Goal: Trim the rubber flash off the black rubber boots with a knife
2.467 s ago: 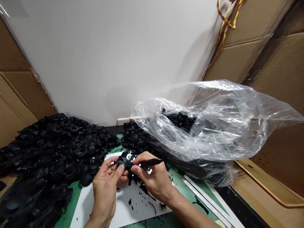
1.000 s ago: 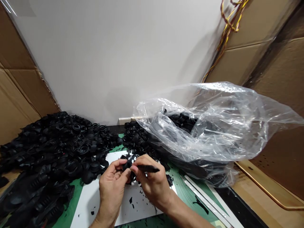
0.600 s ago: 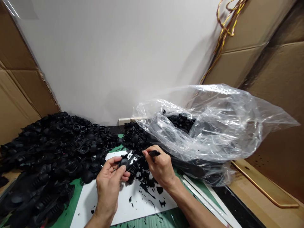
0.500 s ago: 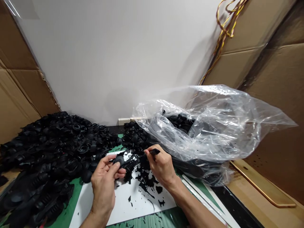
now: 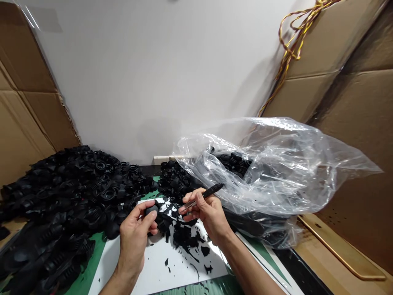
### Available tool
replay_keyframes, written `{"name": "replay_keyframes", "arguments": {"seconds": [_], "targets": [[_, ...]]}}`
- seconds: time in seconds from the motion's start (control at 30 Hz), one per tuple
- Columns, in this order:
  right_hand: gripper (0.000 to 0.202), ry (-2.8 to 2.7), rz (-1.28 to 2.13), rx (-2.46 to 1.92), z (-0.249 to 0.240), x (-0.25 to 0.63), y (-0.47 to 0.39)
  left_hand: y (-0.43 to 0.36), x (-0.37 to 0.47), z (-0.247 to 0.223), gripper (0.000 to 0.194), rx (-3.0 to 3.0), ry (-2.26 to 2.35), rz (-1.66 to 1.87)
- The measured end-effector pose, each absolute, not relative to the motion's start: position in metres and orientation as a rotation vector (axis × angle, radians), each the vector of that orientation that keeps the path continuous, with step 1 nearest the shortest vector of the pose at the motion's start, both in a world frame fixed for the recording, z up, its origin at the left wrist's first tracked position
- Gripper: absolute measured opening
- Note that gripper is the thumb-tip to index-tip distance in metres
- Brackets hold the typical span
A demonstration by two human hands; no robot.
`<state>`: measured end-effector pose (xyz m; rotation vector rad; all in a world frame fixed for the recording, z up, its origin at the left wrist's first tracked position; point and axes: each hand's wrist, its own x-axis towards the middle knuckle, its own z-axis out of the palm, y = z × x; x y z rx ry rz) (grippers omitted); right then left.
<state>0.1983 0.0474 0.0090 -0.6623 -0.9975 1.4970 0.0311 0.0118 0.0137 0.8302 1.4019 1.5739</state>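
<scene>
My left hand (image 5: 133, 229) pinches a small black rubber part (image 5: 151, 210) with a smooth rounded top, between thumb and fingers. To its right, my right hand (image 5: 211, 217) holds a slim pen-like tool (image 5: 212, 190); its black end points up and right, its thinner, shiny end down and left. The tool does not touch the part. Under both hands lies a white sheet (image 5: 129, 272) strewn with black rubber scraps (image 5: 186, 234). Whether a scrap is caught in my right fingers I cannot tell.
A big heap of ribbed black rubber parts (image 5: 76, 184) covers the left side. At the right sits a clear plastic bag (image 5: 285, 180) with black parts inside. A green mat (image 5: 95, 250) lies beneath. Cardboard (image 5: 27, 102) stands at the sides, and a gold-coloured flat panel (image 5: 344, 250) lies far right.
My right hand has turned, bringing the tool's length into view with its black end raised. The ragged black edging seen around the part earlier no longer shows. My left hand keeps its pinch.
</scene>
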Motion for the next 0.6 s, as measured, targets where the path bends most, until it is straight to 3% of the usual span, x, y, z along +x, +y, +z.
{"name": "replay_keyframes", "arguments": {"seconds": [0.27, 0.6], "targets": [[0.041, -1.212, 1.323, -0.724, 0.004, 0.199, 0.047, 0.017, 0.024, 0.019, 0.038, 0.718, 1.346, 1.6], [0.047, -1.373, 1.201, -0.783, 0.006, 0.189, 0.037, 0.017, 0.028, 0.023, 0.023, 0.47, 1.234, 1.541]]}}
